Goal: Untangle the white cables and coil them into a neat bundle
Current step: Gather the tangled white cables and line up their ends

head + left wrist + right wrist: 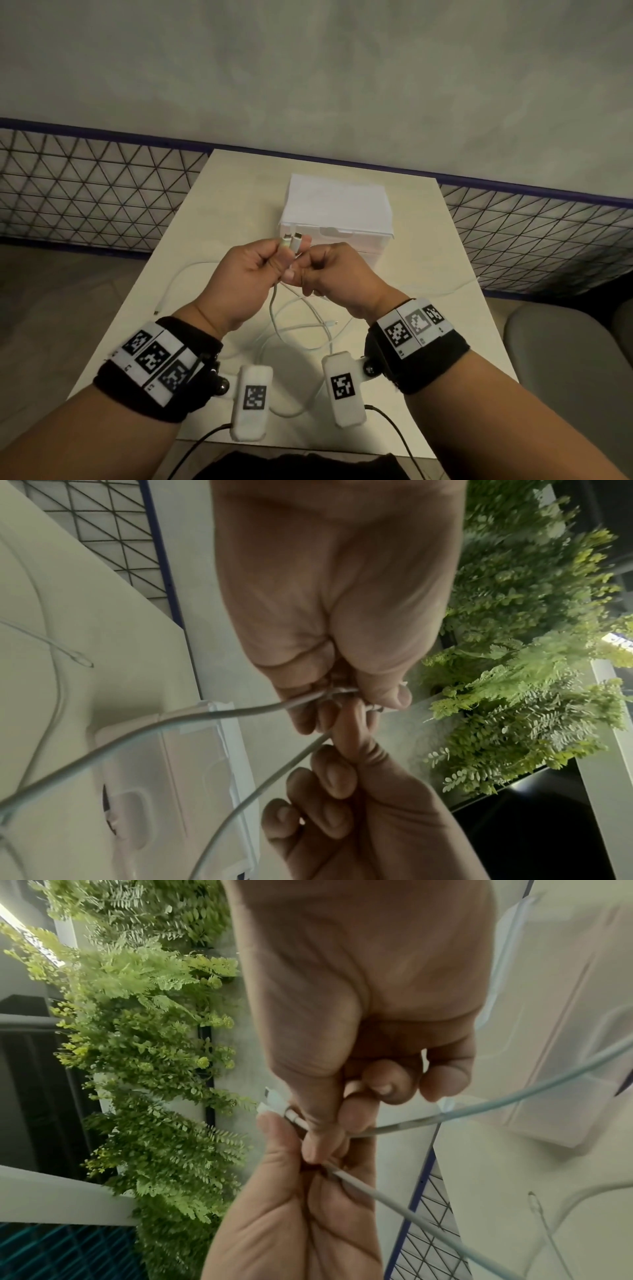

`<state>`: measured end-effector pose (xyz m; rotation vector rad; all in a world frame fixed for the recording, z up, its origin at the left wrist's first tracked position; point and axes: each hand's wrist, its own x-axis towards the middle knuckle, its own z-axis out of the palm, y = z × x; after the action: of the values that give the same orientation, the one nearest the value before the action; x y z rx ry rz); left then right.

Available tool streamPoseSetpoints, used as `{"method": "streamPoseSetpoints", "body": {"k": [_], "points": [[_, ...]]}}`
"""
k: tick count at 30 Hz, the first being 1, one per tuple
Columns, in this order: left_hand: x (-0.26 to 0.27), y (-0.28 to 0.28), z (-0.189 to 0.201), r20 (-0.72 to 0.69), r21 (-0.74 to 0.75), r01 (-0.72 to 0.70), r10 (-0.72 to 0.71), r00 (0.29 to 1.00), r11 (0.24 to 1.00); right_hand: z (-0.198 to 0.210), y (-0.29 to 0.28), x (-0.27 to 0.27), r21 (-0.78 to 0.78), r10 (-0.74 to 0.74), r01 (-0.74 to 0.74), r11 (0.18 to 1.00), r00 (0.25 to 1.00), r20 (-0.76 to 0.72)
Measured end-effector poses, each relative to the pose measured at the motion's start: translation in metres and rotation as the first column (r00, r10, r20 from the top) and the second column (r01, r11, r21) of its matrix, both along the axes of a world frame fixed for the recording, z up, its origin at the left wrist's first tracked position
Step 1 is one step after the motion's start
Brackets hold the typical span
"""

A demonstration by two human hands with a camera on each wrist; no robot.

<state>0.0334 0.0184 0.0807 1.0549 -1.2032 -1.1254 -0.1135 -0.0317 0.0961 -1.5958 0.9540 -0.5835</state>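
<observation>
Both hands are raised over the white table (239, 192), meeting in the middle of the head view. My left hand (286, 260) pinches two white cable plugs (292, 241) side by side, their tips pointing away from me. My right hand (310, 263), fingers curled, pinches one white cable (479, 1107) just below the plugs. In the right wrist view the right hand's (329, 1118) thumb and forefinger close on the cord beside the left hand (291, 1145). The white cables (301, 329) hang down and lie in loose crossing loops on the table. The left wrist view shows two cords (205, 715) leaving the left hand (359, 696).
A white box with a clear drawer front (337, 212) stands on the table just beyond the hands. A loose cable end (161, 310) lies near the table's left edge. A wire mesh fence (85, 192) runs behind the table, and a grey seat (565, 359) is at right.
</observation>
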Motion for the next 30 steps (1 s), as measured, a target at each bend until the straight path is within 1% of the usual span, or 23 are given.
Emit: {"method": "streamPoseSetpoints", "body": {"k": [2, 6, 7, 9, 11, 12, 14, 15, 16, 17, 18, 19, 21, 23, 24, 26, 27, 28, 29, 30], "points": [[0.0, -0.001, -0.003, -0.01, 0.006, 0.007, -0.007, 1.0, 1.0, 0.002, -0.001, -0.001, -0.009, 0.006, -0.006, 1.0, 1.0, -0.005], [-0.002, -0.003, -0.004, 0.016, -0.009, 0.013, -0.013, 1.0, 1.0, 0.002, 0.0, -0.003, -0.023, -0.002, 0.003, 1.0, 1.0, 0.021], [-0.003, -0.004, -0.004, 0.032, -0.013, 0.013, -0.013, 0.999, 1.0, 0.001, 0.0, -0.002, -0.048, -0.009, 0.01, 0.999, 1.0, 0.013], [-0.003, -0.006, -0.003, 0.115, -0.049, 0.017, -0.012, 0.993, 0.999, -0.002, 0.002, 0.0, -0.084, -0.001, -0.001, 0.996, 1.0, -0.025], [-0.003, -0.009, 0.0, 0.187, -0.063, 0.03, -0.018, 0.982, 0.998, -0.003, 0.006, 0.004, -0.088, 0.08, -0.084, 0.993, 0.996, -0.045], [-0.004, -0.009, 0.002, 0.173, -0.056, 0.025, -0.015, 0.985, 0.998, -0.003, 0.009, 0.006, -0.074, 0.13, -0.133, 0.988, 0.991, -0.044], [-0.004, -0.009, 0.009, 0.084, -0.044, -0.021, 0.025, 0.996, 0.999, -0.005, 0.009, 0.007, -0.048, 0.215, -0.219, 0.975, 0.974, -0.075], [-0.004, -0.01, 0.015, 0.012, -0.033, -0.054, 0.055, 0.998, 0.998, -0.008, 0.007, 0.006, -0.067, 0.244, -0.256, 0.964, 0.958, -0.152], [-0.001, -0.01, 0.02, -0.09, -0.013, -0.09, 0.089, 0.992, 0.996, -0.012, 0.003, 0.002, -0.1, 0.259, -0.295, 0.95, 0.926, -0.275], [0.004, -0.011, 0.025, -0.19, 0.01, -0.135, 0.134, 0.973, 0.991, -0.017, 0.0, -0.004, -0.121, 0.264, -0.337, 0.934, 0.876, -0.403], [0.014, -0.013, 0.029, -0.242, 0.029, -0.189, 0.191, 0.951, 0.981, -0.024, -0.004, -0.014, -0.112, 0.269, -0.37, 0.922, 0.821, -0.503], [0.024, -0.015, 0.034, -0.239, 0.035, -0.247, 0.248, 0.939, 0.968, -0.033, -0.006, -0.026, -0.087, 0.275, -0.392, 0.916, 0.77, -0.575], [0.046, -0.016, 0.042, -0.156, 0.026, -0.354, 0.354, 0.922, 0.935, -0.049, -0.011, -0.054, -0.033, 0.28, -0.417, 0.908, 0.662, -0.695], [0.064, -0.013, 0.043, -0.058, 0.012, -0.439, 0.439, 0.897, 0.898, -0.061, -0.014, -0.085, 0.038, 0.264, -0.379, 0.925, 0.568, -0.779], [0.071, -0.012, 0.042, 0.003, -0.008, -0.469, 0.469, 0.883, 0.883, -0.064, -0.017, -0.1, 0.06, 0.242, -0.346, 0.936, 0.513, -0.824], [0.081, -0.01, 0.038, 0.147, -0.071, -0.507, 0.512, 0.847, 0.859, -0.065, -0.022, -0.127, 0.024, 0.134, -0.282, 0.959, 0.379, -0.915], [0.085, -0.009, 0.035, 0.223, -0.1, -0.513, 0.522, 0.824, 0.853, -0.064, -0.024, -0.138, -0.015, 0.072, -0.227, 0.974, 0.372, -0.925], [0.085, -0.009, 0.034, 0.297, -0.119, -0.502, 0.513, 0.806, 0.857, -0.062, -0.026, -0.145, -0.045, 0.032, -0.17, 0.984, 0.423, -0.906], [0.082, -0.01, 0.032, 0.378, -0.123, -0.468, 0.478, 0.793, 0.875, -0.059, -0.027, -0.148, -0.073, 0.0, -0.122, 0.99, 0.511, -0.86], [0.076, -0.01, 0.031, 0.457, -0.113, -0.403, 0.408, 0.79, 0.908, -0.055, -0.027, -0.147, -0.108, -0.031, -0.094, 0.99, 0.595, -0.803]]}}
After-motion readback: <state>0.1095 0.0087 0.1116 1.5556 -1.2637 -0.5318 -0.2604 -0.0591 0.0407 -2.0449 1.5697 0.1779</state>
